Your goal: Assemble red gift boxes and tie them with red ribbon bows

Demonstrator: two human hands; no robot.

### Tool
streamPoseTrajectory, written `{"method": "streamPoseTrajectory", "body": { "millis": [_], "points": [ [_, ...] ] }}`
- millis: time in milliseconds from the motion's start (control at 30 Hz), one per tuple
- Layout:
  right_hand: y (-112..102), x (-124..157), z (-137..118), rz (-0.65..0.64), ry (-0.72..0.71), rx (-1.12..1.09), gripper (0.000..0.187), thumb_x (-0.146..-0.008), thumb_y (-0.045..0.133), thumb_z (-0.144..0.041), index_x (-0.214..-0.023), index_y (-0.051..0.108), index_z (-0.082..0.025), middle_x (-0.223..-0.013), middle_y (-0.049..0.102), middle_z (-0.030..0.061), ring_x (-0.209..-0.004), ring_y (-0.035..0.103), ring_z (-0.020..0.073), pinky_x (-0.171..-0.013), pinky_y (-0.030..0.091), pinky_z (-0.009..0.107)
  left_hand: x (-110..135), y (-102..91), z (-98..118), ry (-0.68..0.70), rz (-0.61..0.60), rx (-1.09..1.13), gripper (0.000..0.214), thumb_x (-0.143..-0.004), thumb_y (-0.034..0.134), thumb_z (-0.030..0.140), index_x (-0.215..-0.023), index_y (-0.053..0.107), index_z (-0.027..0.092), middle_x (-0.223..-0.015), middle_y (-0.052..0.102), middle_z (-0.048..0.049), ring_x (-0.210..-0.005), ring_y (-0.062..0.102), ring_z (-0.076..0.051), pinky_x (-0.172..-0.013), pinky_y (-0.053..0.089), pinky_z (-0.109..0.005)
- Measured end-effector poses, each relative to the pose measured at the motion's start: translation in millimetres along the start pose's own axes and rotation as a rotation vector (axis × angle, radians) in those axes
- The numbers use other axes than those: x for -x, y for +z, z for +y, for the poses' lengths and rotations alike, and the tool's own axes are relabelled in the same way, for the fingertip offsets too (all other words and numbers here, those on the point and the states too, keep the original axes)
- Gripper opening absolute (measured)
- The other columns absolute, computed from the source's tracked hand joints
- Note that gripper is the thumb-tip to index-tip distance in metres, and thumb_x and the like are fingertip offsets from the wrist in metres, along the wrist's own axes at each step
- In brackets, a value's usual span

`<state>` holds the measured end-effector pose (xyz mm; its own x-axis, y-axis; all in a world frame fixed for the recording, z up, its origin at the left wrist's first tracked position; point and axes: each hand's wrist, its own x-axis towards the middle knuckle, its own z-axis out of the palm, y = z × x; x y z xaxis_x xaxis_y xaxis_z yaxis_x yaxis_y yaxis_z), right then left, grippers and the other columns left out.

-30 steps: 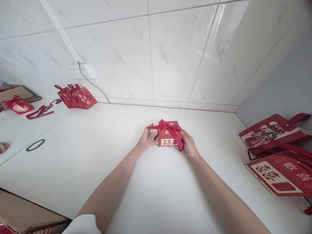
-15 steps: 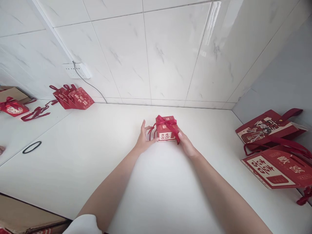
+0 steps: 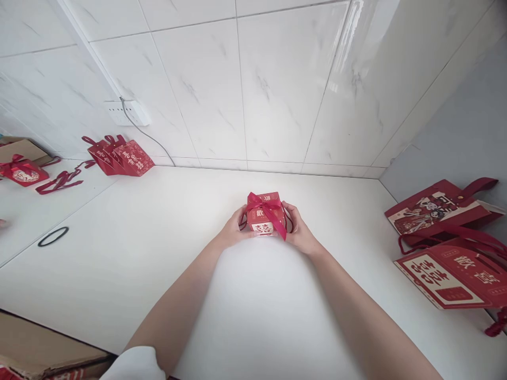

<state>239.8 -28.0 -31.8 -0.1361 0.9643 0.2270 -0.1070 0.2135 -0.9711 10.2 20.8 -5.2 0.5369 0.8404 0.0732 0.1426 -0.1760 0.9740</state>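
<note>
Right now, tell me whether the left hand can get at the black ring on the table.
Probably, with a stretch: only bare white table lies between the left hand and the black ring, but that hand is on the red gift box.

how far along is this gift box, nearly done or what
Done: the ribbon bow is tied on the red box. In hand: left hand and right hand grip its sides on the white table. Left, likely: the flat red bags lie untouched.

White table [image 3: 130, 274]: two large red bags [image 3: 451, 274] at right edge, small red bags [image 3: 121, 157] against the wall at left, black ring [image 3: 53, 236] lying flat, wall socket [image 3: 127, 112] above.
</note>
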Motion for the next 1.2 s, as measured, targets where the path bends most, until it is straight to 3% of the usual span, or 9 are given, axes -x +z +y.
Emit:
{"method": "streamPoseTrajectory", "body": {
  "millis": [100,200,333,800,867,933,1000,1100,1200],
  "points": [
    [-1.0,1.5,-10.4,-0.057,-0.004,-0.044,0.075,-0.07,0.078,-0.045,-0.131,0.036,-0.035,-0.145,0.039,0.0066,-0.132,0.041,0.0256,-0.105,0.04,0.046,-0.4,-5.5,-0.8,-0.029,-0.059,0.056,0.083,-0.061,0.083,0.037,-0.132,0.046,0.018,-0.131,0.056,-0.0153,-0.121,0.054,-0.032,-0.101,0.045,-0.045],
    [0.9,2.2,-17.9,-0.111,0.064,-0.065,0.06,-0.082,0.066,-0.048,-0.131,0.035,-0.034,-0.133,0.052,0.0077,-0.117,0.053,0.0242,-0.093,0.048,0.043,-4.1,-6.9,-5.5,-0.008,0.006,0.127,0.07,-0.067,0.076,0.048,-0.124,0.053,0.015,-0.13,0.058,-0.0157,-0.12,0.055,-0.034,-0.099,0.046,-0.045],
    [4.8,2.2,-18.2,-0.04,0.157,0.024,0.053,-0.087,0.055,-0.054,-0.131,0.036,-0.03,-0.12,0.059,0.0078,-0.098,0.06,0.0228,-0.08,0.05,0.04,-6.6,-1.9,-6.4,-0.038,0.092,0.138,0.068,-0.075,0.062,0.062,-0.121,0.056,0.013,-0.126,0.061,-0.0167,-0.113,0.06,-0.033,-0.095,0.047,-0.044],
    [6.1,3.2,-6.5,0.025,0.116,0.006,0.053,-0.088,0.055,-0.054,-0.132,0.039,-0.03,-0.13,0.054,0.0076,-0.118,0.053,0.0246,-0.099,0.044,0.044,-6.0,2.3,-15.3,0.01,0.131,0.084,0.067,-0.079,0.057,0.063,-0.126,0.052,0.016,-0.13,0.058,-0.0147,-0.114,0.058,-0.03,-0.096,0.046,-0.04],
    [5.2,3.6,-5.3,0.039,0.113,-0.009,0.062,-0.085,0.06,-0.053,-0.136,0.034,-0.03,-0.128,0.054,0.0094,-0.116,0.054,0.0259,-0.097,0.045,0.046,-8.6,-20.9,-14.6,0.073,0.285,0.01,0.075,-0.078,0.054,0.067,-0.134,0.044,0.018,-0.135,0.053,-0.0153,-0.107,0.062,-0.025,-0.091,0.049,-0.037],
    [4.7,4.5,-4.7,0.065,0.118,-0.005,0.07,-0.083,0.063,-0.053,-0.14,0.029,-0.031,-0.126,0.054,0.0104,-0.116,0.053,0.0272,-0.095,0.046,0.047,-7.6,-66.3,-12.3,0.092,0.618,-0.087,0.083,-0.081,0.049,0.065,-0.146,0.022,0.022,-0.133,0.054,-0.0146,-0.089,0.066,-0.018,-0.083,0.051,-0.033],
    [4.9,5.6,-4.7,0.074,0.128,0.007,0.071,-0.084,0.062,-0.053,-0.141,0.026,-0.032,-0.125,0.054,0.0101,-0.116,0.053,0.0275,-0.096,0.046,0.048,0.8,-124.5,-9.5,-0.053,0.972,-0.25,0.08,-0.091,0.038,0.055,-0.15,-0.003,0.02,-0.115,0.064,-0.0111,-0.077,0.064,-0.015,-0.075,0.051,-0.03],
    [5.9,7.1,-4.4,0.053,0.137,0.015,0.069,-0.086,0.06,-0.052,-0.142,0.026,-0.033,-0.125,0.054,0.0091,-0.116,0.053,0.0263,-0.099,0.044,0.048,21.9,-198.7,-8.9,-0.463,1.112,-0.652,0.076,-0.094,0.034,0.043,-0.15,-0.01,0.017,-0.1,0.07,-0.0058,-0.08,0.065,-0.015,-0.079,0.049,-0.029],
    [6.7,8.0,-3.5,0.041,0.145,0.032,0.066,-0.087,0.058,-0.052,-0.142,0.027,-0.034,-0.127,0.053,0.0085,-0.117,0.053,0.0263,-0.1,0.044,0.048,32.9,-229.6,-17.5,-0.574,1.166,-0.794,0.079,-0.088,0.047,0.038,-0.152,0.005,0.017,-0.102,0.069,-0.0101,-0.104,0.061,-0.026,-0.097,0.038,-0.043]
  ]
}}
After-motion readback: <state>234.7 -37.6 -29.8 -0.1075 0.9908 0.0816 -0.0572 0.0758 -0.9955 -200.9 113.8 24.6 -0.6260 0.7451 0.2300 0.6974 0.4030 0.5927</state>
